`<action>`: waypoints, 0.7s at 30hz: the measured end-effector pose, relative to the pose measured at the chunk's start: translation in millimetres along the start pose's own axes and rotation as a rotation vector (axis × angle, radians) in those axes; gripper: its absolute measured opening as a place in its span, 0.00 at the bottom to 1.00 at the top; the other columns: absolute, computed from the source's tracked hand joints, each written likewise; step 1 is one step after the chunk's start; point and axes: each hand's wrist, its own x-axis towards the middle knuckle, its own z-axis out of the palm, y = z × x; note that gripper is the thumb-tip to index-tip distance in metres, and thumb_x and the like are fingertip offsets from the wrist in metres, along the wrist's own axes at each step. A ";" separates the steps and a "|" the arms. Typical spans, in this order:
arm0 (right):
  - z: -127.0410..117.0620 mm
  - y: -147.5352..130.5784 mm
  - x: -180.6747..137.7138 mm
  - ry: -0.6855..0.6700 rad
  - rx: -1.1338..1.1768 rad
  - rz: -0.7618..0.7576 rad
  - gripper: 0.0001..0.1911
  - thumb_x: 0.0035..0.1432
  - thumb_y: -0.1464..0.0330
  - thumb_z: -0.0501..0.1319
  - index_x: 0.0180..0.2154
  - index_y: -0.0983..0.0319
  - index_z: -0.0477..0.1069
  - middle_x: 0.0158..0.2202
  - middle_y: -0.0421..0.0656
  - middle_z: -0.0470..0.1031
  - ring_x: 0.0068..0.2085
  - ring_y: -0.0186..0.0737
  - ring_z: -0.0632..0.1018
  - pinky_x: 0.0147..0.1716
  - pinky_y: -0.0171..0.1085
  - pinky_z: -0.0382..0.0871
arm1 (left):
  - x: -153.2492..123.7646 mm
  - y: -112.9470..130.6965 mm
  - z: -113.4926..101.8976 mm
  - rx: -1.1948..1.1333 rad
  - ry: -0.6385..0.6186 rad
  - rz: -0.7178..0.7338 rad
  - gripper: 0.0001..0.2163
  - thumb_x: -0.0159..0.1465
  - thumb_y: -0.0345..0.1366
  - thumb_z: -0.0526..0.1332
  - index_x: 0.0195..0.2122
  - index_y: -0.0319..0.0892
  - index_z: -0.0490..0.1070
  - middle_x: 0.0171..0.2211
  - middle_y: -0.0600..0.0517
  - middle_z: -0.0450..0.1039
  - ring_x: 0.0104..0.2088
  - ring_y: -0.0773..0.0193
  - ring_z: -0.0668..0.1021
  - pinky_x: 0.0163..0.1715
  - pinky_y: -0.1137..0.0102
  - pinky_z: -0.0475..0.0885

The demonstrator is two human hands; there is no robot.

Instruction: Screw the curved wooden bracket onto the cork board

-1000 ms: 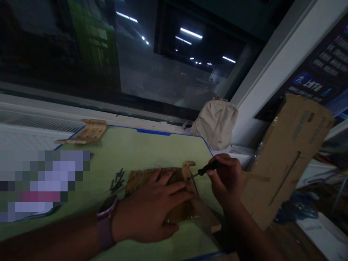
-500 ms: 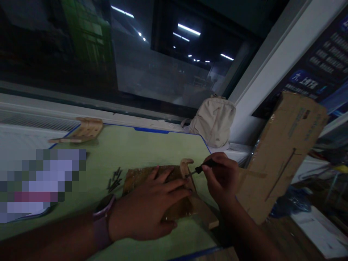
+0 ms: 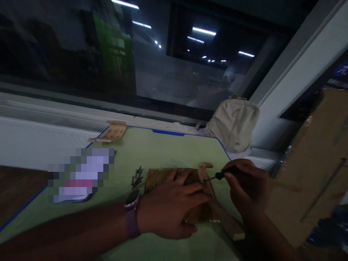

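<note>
Right hand (image 3: 247, 188) around small screwdriver (image 3: 222, 174)

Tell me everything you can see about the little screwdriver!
The little screwdriver is short, with a dark grip that looks like plastic and a thin metal shaft. It lies tilted, almost level, and the person's right hand holds the grip in its fingers, hiding part of it. The shaft points left, and its tip reaches a curved wooden piece. The dim picture does not show whether they touch.
</note>
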 end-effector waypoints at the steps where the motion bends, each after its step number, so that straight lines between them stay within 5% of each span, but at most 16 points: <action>1: -1.6 0.8 -1.1 0.002 -0.012 -0.011 0.18 0.57 0.75 0.72 0.47 0.53 0.76 0.39 0.42 0.78 0.37 0.40 0.82 0.29 0.37 0.81 | 0.4 0.0 -0.4 0.011 0.004 0.004 0.34 0.64 0.50 0.70 0.70 0.52 0.63 0.71 0.48 0.64 0.71 0.29 0.60 0.66 0.27 0.51; 6: -2.0 1.3 -10.2 -0.074 -0.053 0.042 0.16 0.69 0.72 0.62 0.55 0.52 0.77 0.50 0.48 0.82 0.50 0.45 0.84 0.47 0.47 0.83 | 2.9 1.0 -2.9 0.043 -0.054 -0.004 0.35 0.66 0.50 0.69 0.71 0.50 0.62 0.72 0.49 0.62 0.71 0.27 0.59 0.65 0.26 0.53; 15: -9.0 5.8 -2.0 -0.069 -0.178 0.038 0.08 0.59 0.69 0.71 0.41 0.54 0.78 0.35 0.42 0.78 0.34 0.42 0.82 0.29 0.38 0.82 | 1.6 -2.3 -1.1 0.057 -0.035 0.015 0.35 0.66 0.52 0.67 0.72 0.50 0.60 0.73 0.51 0.60 0.70 0.29 0.60 0.65 0.27 0.54; 21: -10.2 -0.3 -2.9 -0.169 -0.179 0.050 0.15 0.67 0.68 0.64 0.54 0.52 0.77 0.47 0.48 0.82 0.48 0.49 0.85 0.41 0.45 0.84 | 1.4 -0.3 -3.7 0.090 -0.022 0.029 0.35 0.67 0.51 0.67 0.73 0.50 0.61 0.74 0.53 0.60 0.71 0.32 0.60 0.67 0.32 0.55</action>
